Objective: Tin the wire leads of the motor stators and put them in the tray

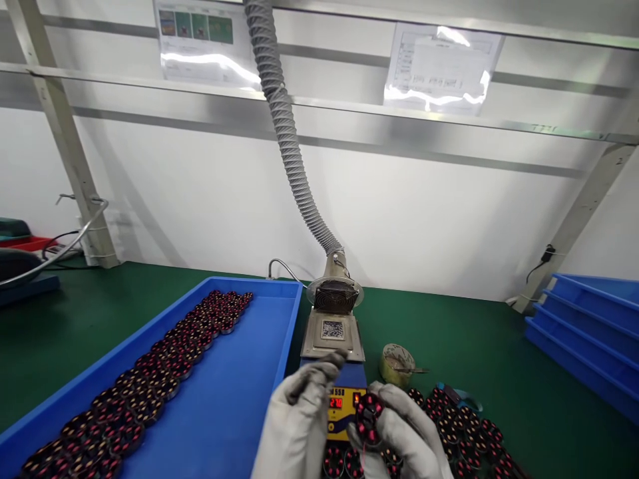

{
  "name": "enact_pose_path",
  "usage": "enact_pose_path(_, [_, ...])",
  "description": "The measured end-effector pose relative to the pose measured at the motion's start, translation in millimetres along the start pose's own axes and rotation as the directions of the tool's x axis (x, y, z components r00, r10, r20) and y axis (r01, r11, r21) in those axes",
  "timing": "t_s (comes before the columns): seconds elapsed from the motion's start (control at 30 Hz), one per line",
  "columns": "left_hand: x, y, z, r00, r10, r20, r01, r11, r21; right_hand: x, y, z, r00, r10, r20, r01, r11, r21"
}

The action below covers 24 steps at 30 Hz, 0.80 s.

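Both hands wear pale gloves with dark-stained fingertips. My right hand (407, 429) grips a round black part (368, 419) with pink-red windings, in front of the yellow panel of a soldering pot (344, 407). A thin pink wire hangs below the part. Just left of it, my left hand (307, 406) is raised beside the panel, its fingers bent and close together; whether they hold anything is too blurred to tell. More round wound parts (462, 426) lie on the green table to the right, and a few show below the hands.
A blue tray (234, 379) with rows of wound parts stands left. Behind the pot's metal top (333, 329) rises a grey duct hose (294, 153). A small round tin (397, 364) sits right of it. Stacked blue trays (589, 332) stand far right.
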<state>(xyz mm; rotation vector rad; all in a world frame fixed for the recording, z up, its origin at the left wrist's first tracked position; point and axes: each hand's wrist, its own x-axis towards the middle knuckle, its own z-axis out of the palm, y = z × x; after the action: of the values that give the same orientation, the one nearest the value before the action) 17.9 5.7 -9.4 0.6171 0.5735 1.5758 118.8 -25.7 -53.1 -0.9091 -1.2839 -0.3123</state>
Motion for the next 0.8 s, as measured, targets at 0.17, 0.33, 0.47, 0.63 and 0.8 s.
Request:
enact_pose_path(0.17, [-2,14,7.2,0.975,-0.2,0.102,0.154,0.926,0.344,0,5,-3,1.0,-0.018,-0.009,0.018,1.0,0.019])
enact_pose_path(0.33, [-9,4,7.0,0.995,-0.064,-0.079,0.082,0.966,0.246,-2,6,-5,0.997,-0.072,0.023,0.071,0.997,0.01])
enact_pose_path(0.47, [-8,14,0.8,1.0,-0.025,0.013,0.022,0.976,0.218,-2,5,-3,0.999,-0.032,0.022,0.031,0.997,0.064])
enact_pose_path(0.63, [-12,21,14.1,0.96,-0.272,0.073,0.247,0.937,0.246,-4,4,-3,0.998,-0.057,0.018,0.056,0.998,0.039])
enact_pose_path(0.8, [-10,16,18.4,0.975,-0.219,0.036,0.197,0.929,0.314,-5,3,-1,0.999,-0.024,0.045,0.02,0.996,0.086])
